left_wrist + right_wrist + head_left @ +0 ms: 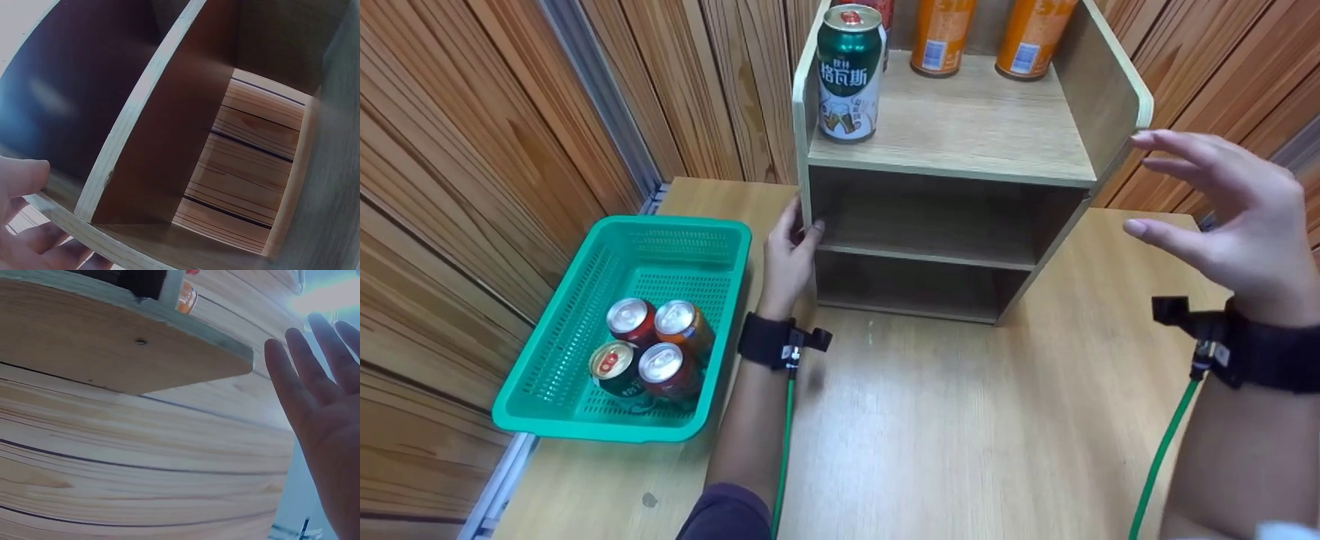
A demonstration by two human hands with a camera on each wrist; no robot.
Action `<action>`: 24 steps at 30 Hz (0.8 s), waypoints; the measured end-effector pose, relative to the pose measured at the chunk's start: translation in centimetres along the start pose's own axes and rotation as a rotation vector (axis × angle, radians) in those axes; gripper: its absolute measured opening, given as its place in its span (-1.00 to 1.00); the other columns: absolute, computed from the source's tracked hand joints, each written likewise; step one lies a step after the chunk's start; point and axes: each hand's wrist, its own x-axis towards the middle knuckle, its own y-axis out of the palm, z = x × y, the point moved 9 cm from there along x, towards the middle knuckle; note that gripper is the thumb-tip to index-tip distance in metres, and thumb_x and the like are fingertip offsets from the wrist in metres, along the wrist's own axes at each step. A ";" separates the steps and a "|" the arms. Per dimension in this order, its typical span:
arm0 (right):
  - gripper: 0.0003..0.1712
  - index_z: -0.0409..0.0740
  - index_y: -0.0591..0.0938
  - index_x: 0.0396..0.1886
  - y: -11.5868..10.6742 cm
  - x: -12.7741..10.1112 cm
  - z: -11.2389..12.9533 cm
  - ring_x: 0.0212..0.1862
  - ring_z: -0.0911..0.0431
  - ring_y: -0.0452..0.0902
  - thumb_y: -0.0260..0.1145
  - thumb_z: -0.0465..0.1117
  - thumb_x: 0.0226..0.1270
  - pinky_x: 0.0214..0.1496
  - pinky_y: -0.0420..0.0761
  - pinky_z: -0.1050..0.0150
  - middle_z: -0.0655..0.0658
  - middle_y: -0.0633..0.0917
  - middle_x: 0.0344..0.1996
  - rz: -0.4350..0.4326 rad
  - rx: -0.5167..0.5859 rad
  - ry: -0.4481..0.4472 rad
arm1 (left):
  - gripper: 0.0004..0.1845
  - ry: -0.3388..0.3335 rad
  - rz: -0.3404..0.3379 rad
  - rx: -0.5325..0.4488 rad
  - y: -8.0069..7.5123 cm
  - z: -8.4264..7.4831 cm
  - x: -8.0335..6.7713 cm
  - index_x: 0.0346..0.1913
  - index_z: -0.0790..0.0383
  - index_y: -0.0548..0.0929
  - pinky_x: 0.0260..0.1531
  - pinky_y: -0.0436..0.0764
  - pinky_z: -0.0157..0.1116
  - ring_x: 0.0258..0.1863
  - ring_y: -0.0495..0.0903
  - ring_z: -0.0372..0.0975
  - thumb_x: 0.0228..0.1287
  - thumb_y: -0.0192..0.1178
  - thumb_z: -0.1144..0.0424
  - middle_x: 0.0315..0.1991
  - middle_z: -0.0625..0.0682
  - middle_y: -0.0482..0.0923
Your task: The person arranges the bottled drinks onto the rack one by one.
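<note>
A small wooden shelf (952,169) stands on the table, its two lower compartments facing me. My left hand (790,264) grips its left side panel; in the left wrist view the thumb (23,177) lies inside the front edge and the fingers (50,244) outside. My right hand (1234,206) is raised beside the upper right side panel, thumb and fingers spread apart, holding nothing. In the right wrist view its fingertips are just off the panel's corner (244,360). On the top level stand a green and white can (849,82), a partly hidden red can, and two orange cans (943,37).
To the left, a green plastic basket (739,300) holds several cans (662,364) grouped at its near end. Wood-plank walls (727,90) rise behind and left of the table (930,420). Green cables (784,450) run from both wrist straps.
</note>
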 end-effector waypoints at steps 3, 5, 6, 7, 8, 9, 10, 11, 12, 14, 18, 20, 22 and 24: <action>-0.27 -0.67 0.40 -0.07 -1.5 -1.8 -1.7 0.03 -0.28 0.34 0.34 -0.76 -0.47 0.08 0.38 0.08 -0.60 0.44 -0.11 -0.166 0.218 0.020 | -0.48 0.005 -0.006 -0.012 0.0 0.0 0.0 0.26 0.34 0.24 0.05 0.36 -0.27 0.14 0.32 -0.02 0.22 0.04 0.47 0.17 0.24 0.30; -0.23 -0.67 0.38 -0.04 -2.2 -3.4 -3.0 0.05 -0.31 0.31 0.32 -0.78 -0.49 0.07 0.38 0.04 -0.61 0.40 -0.08 -0.263 0.297 0.026 | -0.48 -0.005 -0.012 -0.017 0.1 0.1 0.0 0.26 0.34 0.25 0.05 0.36 -0.27 0.14 0.31 -0.02 0.21 0.04 0.46 0.16 0.25 0.31; -0.21 -0.66 0.36 -0.03 -2.5 -4.2 -3.7 0.06 -0.32 0.29 0.32 -0.79 -0.50 0.07 0.38 0.02 -0.61 0.39 -0.07 -0.309 0.330 0.030 | -0.48 -0.011 -0.012 -0.018 0.1 0.2 0.0 0.26 0.34 0.25 0.05 0.36 -0.27 0.14 0.31 -0.03 0.22 0.04 0.46 0.16 0.25 0.31; -0.20 -0.65 0.36 -0.01 -2.6 -5.0 -4.4 0.07 -0.32 0.27 0.32 -0.79 -0.51 0.06 0.38 0.01 -0.61 0.38 -0.05 -0.351 0.351 0.029 | -0.48 -0.020 -0.011 -0.016 0.1 0.2 0.0 0.26 0.33 0.25 0.05 0.36 -0.28 0.14 0.32 -0.04 0.22 0.04 0.45 0.16 0.25 0.31; -0.19 -0.64 0.36 0.00 -2.6 -5.7 -5.0 0.07 -0.33 0.27 0.32 -0.78 -0.50 0.06 0.38 0.01 -0.60 0.38 -0.04 -0.389 0.363 0.027 | -0.49 -0.022 -0.011 -0.015 0.1 0.2 -0.1 0.26 0.33 0.25 0.05 0.36 -0.28 0.14 0.32 -0.04 0.22 0.04 0.45 0.16 0.26 0.31; -0.19 -0.62 0.36 0.01 -2.5 -6.4 -5.5 0.07 -0.33 0.26 0.33 -0.76 -0.49 0.05 0.39 0.00 -0.59 0.37 -0.03 -0.427 0.368 0.024 | -0.49 -0.025 -0.011 -0.015 0.1 0.3 -0.1 0.25 0.33 0.26 0.04 0.36 -0.29 0.13 0.33 -0.05 0.22 0.04 0.45 0.16 0.27 0.31; -0.21 -0.61 0.37 0.01 -2.4 -6.9 -6.0 0.07 -0.32 0.27 0.33 -0.74 -0.46 0.04 0.40 0.01 -0.57 0.38 -0.02 -0.465 0.358 0.023 | -0.49 -0.024 -0.011 -0.016 0.1 0.3 -0.1 0.25 0.33 0.26 0.04 0.37 -0.29 0.13 0.33 -0.04 0.23 0.04 0.45 0.15 0.27 0.31; -0.24 -0.60 0.38 0.00 -2.3 -7.4 -6.5 0.06 -0.32 0.28 0.34 -0.71 -0.42 0.02 0.42 0.02 -0.56 0.39 -0.02 -0.512 0.349 0.020 | -0.49 -0.020 -0.011 -0.015 0.1 0.2 -0.2 0.25 0.34 0.26 0.03 0.37 -0.30 0.13 0.34 -0.04 0.23 0.03 0.45 0.15 0.28 0.31; -0.27 -0.58 0.39 0.00 -2.3 -7.9 -7.0 0.05 -0.31 0.29 0.35 -0.67 -0.37 0.00 0.43 0.04 -0.55 0.40 -0.03 -0.558 0.329 0.020 | -0.49 -0.014 -0.011 -0.013 0.0 0.2 -0.2 0.25 0.34 0.26 0.03 0.38 -0.30 0.13 0.34 -0.05 0.23 0.03 0.45 0.15 0.28 0.31; -0.36 -0.55 0.42 -0.01 -2.2 -9.0 -8.1 0.02 -0.28 0.32 0.34 -0.58 -0.25 -0.03 0.46 0.07 -0.52 0.43 -0.05 -0.658 0.276 0.031 | -0.49 0.001 -0.014 -0.015 0.0 0.2 -0.1 0.25 0.35 0.26 0.03 0.38 -0.29 0.12 0.34 -0.03 0.22 0.04 0.46 0.15 0.28 0.32; -0.48 -0.46 0.44 0.01 -2.0 -11.2 -11.4 0.02 -0.23 0.34 0.30 -0.43 -0.04 -0.02 0.45 0.09 -0.46 0.45 -0.05 -0.791 0.164 0.096 | -0.49 0.010 -0.011 -0.015 0.0 1.1 0.2 0.26 0.29 0.26 0.05 0.36 -0.25 0.14 0.32 -0.06 0.23 0.05 0.43 0.18 0.23 0.30; -0.48 -0.44 0.42 0.05 -1.5 -11.8 -12.9 0.05 -0.21 0.31 0.27 -0.37 0.05 0.02 0.41 0.08 -0.43 0.43 -0.02 -0.767 0.123 0.131 | -0.48 0.008 -0.009 -0.013 0.0 1.8 0.3 0.27 0.23 0.26 0.05 0.36 -0.23 0.15 0.31 -0.06 0.24 0.05 0.40 0.20 0.19 0.28; -0.46 -0.44 0.39 0.08 -0.7 -11.9 -13.7 0.09 -0.18 0.30 0.27 -0.33 0.08 0.07 0.37 0.09 -0.39 0.43 0.01 -0.730 0.128 0.165 | -0.48 0.008 -0.010 -0.006 -0.1 2.5 0.5 0.27 0.17 0.26 0.05 0.36 -0.23 0.16 0.31 -0.09 0.24 0.06 0.36 0.21 0.15 0.28; -0.40 -0.44 0.36 0.10 0.3 -11.9 -14.2 0.10 -0.12 0.32 0.29 -0.25 0.10 0.10 0.36 0.12 -0.34 0.44 0.03 -0.712 0.163 0.210 | -0.48 0.013 -0.016 0.004 -0.1 2.8 0.5 0.27 0.15 0.27 0.04 0.37 -0.25 0.15 0.32 -0.09 0.24 0.07 0.35 0.20 0.16 0.29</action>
